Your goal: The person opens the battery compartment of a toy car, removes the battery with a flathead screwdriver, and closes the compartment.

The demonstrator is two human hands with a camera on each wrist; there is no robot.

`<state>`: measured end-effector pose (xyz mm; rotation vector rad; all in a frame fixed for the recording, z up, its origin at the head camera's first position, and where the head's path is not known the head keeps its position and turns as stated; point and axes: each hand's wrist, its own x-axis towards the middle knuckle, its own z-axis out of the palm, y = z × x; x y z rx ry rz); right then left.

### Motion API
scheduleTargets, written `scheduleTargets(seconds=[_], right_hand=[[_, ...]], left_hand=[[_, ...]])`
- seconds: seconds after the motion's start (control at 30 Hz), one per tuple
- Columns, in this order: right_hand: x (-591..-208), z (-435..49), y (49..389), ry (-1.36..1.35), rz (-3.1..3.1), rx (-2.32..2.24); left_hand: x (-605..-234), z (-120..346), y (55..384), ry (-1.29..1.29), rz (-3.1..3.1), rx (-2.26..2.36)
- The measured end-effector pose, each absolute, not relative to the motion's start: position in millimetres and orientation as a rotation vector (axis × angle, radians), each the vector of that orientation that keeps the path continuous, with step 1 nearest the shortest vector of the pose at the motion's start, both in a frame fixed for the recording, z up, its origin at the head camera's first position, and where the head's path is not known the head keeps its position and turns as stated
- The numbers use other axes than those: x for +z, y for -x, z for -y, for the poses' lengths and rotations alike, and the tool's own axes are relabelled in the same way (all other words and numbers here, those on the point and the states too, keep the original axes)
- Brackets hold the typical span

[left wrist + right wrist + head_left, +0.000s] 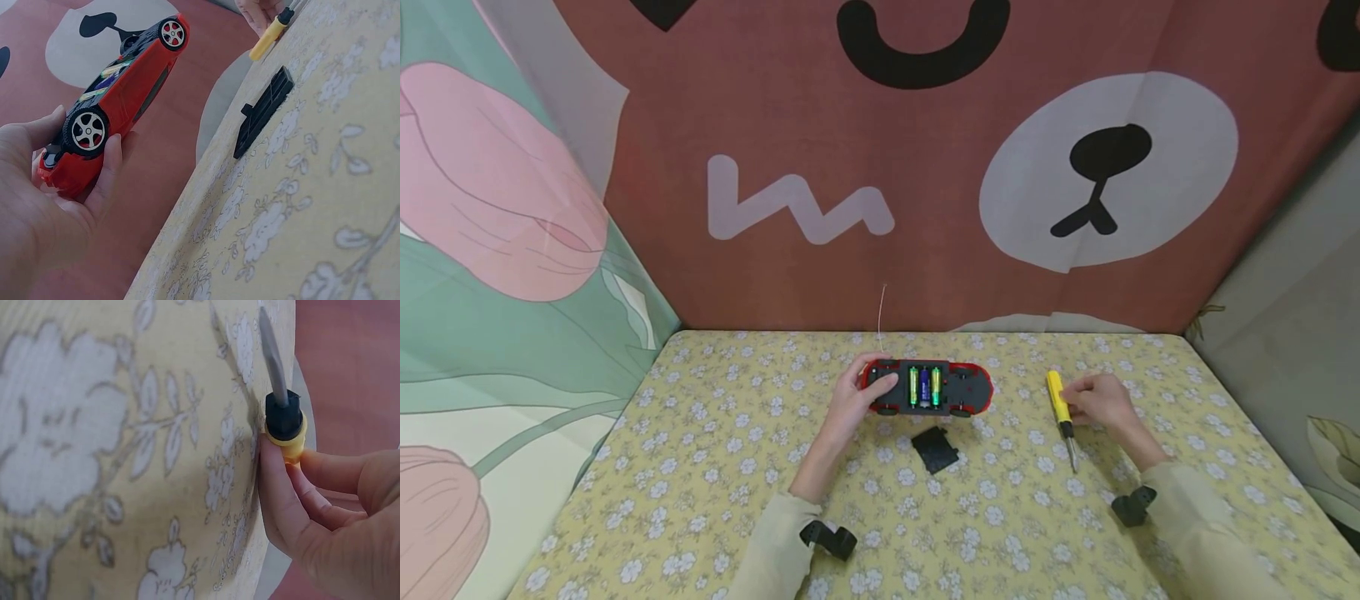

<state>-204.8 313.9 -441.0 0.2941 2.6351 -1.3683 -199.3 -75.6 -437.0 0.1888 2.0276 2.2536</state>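
Note:
My left hand point(850, 396) grips the rear end of a red toy car point(970, 389), thumb across its black underside. The car is turned belly up, and its uncovered battery bay shows several batteries point(925, 387) side by side. In the left wrist view the car's red side and spoked wheels point(89, 131) show. My right hand point(1103, 398) pinches the yellow handle of a screwdriver point(1057, 398) close over the table, its metal tip pointing toward me. In the right wrist view, the thumb and fingers meet around the handle below the screwdriver's black collar point(283, 417).
A black battery cover point(935, 450) lies on the table between the hands, just in front of the car. Yellow floral cloth covers the table point(715, 467). A thin antenna wire point(881, 317) rises behind the car. Printed curtains point(925, 275) hang at the back and sides.

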Motion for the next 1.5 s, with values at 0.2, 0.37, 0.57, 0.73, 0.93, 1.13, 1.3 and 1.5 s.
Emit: scheduleTargets(seconds=[0.2,0.37,0.57,0.73,0.93,1.13,1.3,1.5], right_hand=[[-444.7,-310.6,207.3,-0.310,-2.668,-1.318],[-445.4,-309.5,209.2,-0.311,-2.692,-1.258],[-436.0,-307.1,209.0,-0.274,-2.761,-1.203],[-414.7,-297.8,208.7,-0.162,-2.881,-1.211],[-389.2,-273.7,208.3,-0.047,-2.913,-1.334],[-369.9,-246.0,202.9,0.076,-2.943,-1.456],[-356.3,-226.4,198.1,0.165,-2.895,-1.556],[-346.4,-206.1,195.7,0.253,-2.812,-1.670]], left_hand=[[-437.7,76.5,199.4,-0.196,-2.025,2.261],[-437.2,76.9,199.4,-0.195,-2.023,2.263],[-435.4,76.6,198.9,-0.205,-2.023,2.268],[-435.7,76.6,198.7,-0.209,-2.012,2.281],[-435.7,76.5,198.2,-0.208,-2.027,2.278],[-436.0,76.4,198.7,-0.214,-2.028,2.268],[-436.6,76.3,198.9,-0.218,-2.012,2.268],[-436.7,75.9,198.8,-0.222,-2.018,2.267]])
